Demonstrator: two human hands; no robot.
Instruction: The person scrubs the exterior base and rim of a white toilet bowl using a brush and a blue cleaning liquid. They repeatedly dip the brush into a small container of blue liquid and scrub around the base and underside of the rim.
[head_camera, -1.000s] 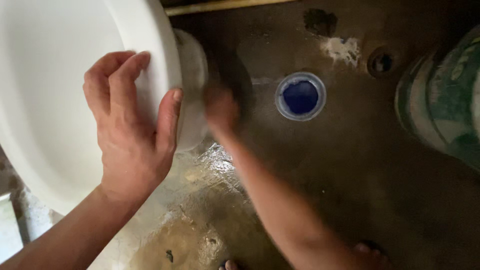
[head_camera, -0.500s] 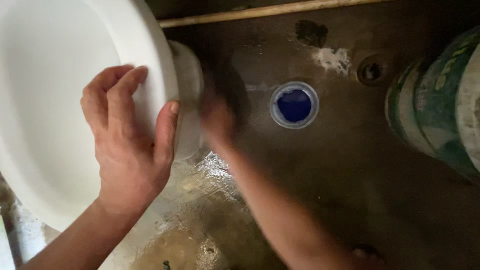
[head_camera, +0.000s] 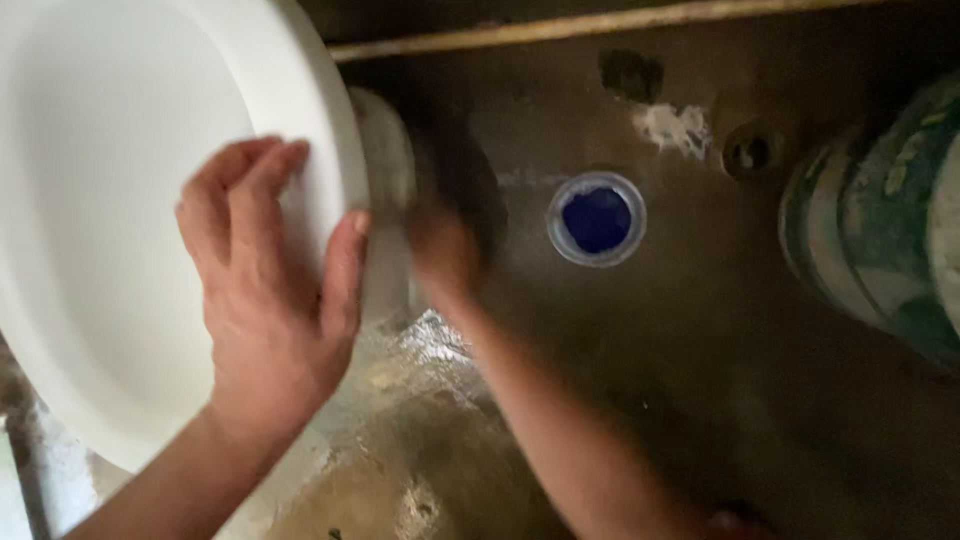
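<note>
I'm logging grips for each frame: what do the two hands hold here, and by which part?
The left hand grips the white bowl by its rim, thumb on the edge. The right hand is blurred against the bowl's underside; whether it holds anything cannot be told.

Left hand (head_camera: 275, 300) on basin (head_camera: 110, 200) rim, right hand (head_camera: 440, 250) seemingly behind it, cup (head_camera: 597, 220) further right, bucket (head_camera: 880, 230) far right

Dim, wet concrete floor (head_camera: 700, 380) below the hands, glistening puddle (head_camera: 420, 400) between the forearms, small floor drain (head_camera: 748, 152) up and right of them — wooden strip (head_camera: 600, 22) beyond, painted drum (head_camera: 880, 230) far right.
</note>
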